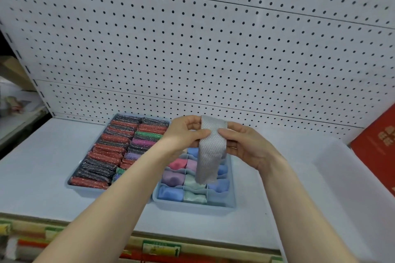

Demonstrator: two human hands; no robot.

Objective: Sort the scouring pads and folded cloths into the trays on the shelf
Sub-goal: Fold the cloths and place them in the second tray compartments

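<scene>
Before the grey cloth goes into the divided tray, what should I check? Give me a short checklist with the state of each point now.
1. Grip: left hand and right hand both pinch the grey cloth near its top. Ok.
2. Fold: the cloth hangs long and loose, not folded small like the cloths in the tray. Not ok.
3. Position: the cloth hangs above the divided tray, not above the pad tray. Ok.
4. Free compartment: the cells in view hold cloths; the cells behind the cloth and hands are hidden. Cannot tell.
5. Right type: it is a cloth, and the pad tray holds only pads. Ok.
</scene>
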